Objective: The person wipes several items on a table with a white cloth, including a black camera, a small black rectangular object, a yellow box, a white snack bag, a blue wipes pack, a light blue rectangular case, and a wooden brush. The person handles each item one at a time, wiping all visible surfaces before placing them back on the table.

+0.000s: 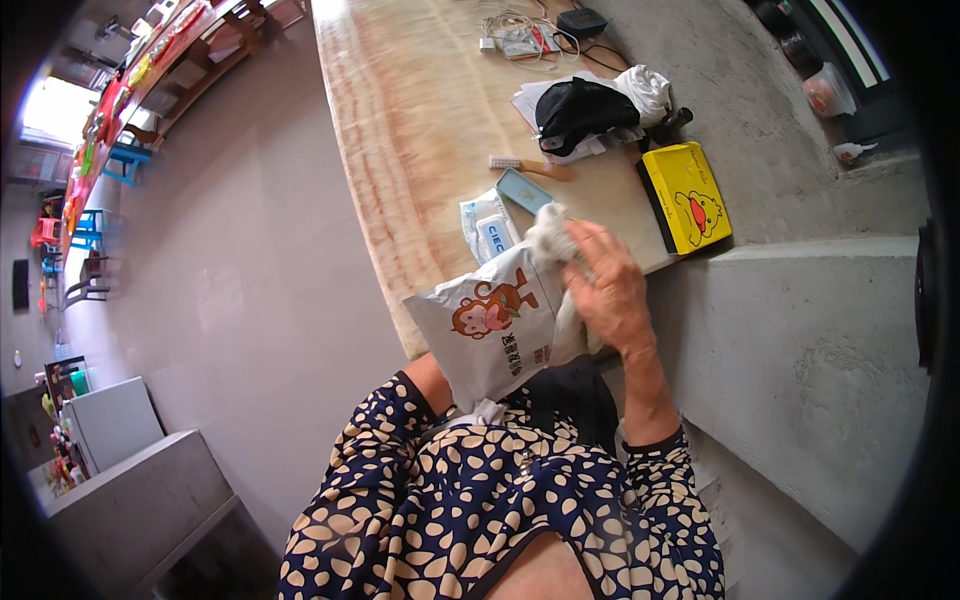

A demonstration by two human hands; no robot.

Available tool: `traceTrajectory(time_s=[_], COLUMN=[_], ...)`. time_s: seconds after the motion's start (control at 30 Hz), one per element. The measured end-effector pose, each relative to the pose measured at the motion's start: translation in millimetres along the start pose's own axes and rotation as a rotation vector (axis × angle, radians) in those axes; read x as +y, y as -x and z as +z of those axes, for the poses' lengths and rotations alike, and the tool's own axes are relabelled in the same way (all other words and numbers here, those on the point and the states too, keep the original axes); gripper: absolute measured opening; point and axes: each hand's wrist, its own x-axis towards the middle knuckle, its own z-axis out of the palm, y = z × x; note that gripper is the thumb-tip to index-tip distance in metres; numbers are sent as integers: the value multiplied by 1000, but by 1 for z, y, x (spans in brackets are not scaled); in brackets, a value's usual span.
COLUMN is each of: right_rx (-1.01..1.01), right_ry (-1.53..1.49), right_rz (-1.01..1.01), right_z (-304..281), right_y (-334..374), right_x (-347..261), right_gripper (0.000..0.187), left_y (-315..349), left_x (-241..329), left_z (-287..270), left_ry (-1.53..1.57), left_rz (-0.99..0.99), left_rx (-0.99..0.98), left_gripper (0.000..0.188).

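Note:
A white plastic mailing bag (490, 335) printed with a cartoon monkey is held up in front of me, tilted. Behind it my left hand is hidden; only a bit of the left forearm (428, 383) shows at the bag's lower left. At the bag's right edge, my right hand (608, 285) has its fingers bent around a whitish, fuzzy cloth-like piece (550, 236). More pale material hangs below that hand, beside the bag. Just past the bag, a wet-wipes pack (494, 236) lies on the table next to a blue-grey shallow tray (523, 190).
On the marbled table (400, 130) lie a wooden brush (530, 166), a black cap (585, 115), a white cloth (645, 92) and tangled cables (525, 45). A yellow box (688, 198) stands at its right edge, near a grey concrete ledge (800, 290).

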Motion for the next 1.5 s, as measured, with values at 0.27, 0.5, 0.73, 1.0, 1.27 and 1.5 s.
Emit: traceTrajectory(time_s=[0.27, 0.5, 0.73, 1.0, 1.27, 1.5], right_rx=[-104, -178, 10, 144, -20, -71], right_ry=[-14, -2, 84, 122, -51, -162], right_rz=[-158, -365, -356, -147, -389, -526], right_z=[13, 38, 45, 40, 47, 54], right_y=[4, 14, 12, 21, 26, 66], right_x=[-33, -65, -54, -30, -63, -56], right_gripper=[47, 49, 52, 54, 48, 31], left_y=[12, 16, 17, 11, 34, 65], left_x=[2, 3, 4, 7, 13, 14], left_z=[-9, -14, -14, -13, -22, -19], left_ry=[-37, -47, -49, -63, -151, -174], left_rz=[8, 17, 18, 36, -1, -26], left_rx=[17, 28, 16, 4, 21, 46], left_gripper=[47, 45, 44, 42, 40, 42])
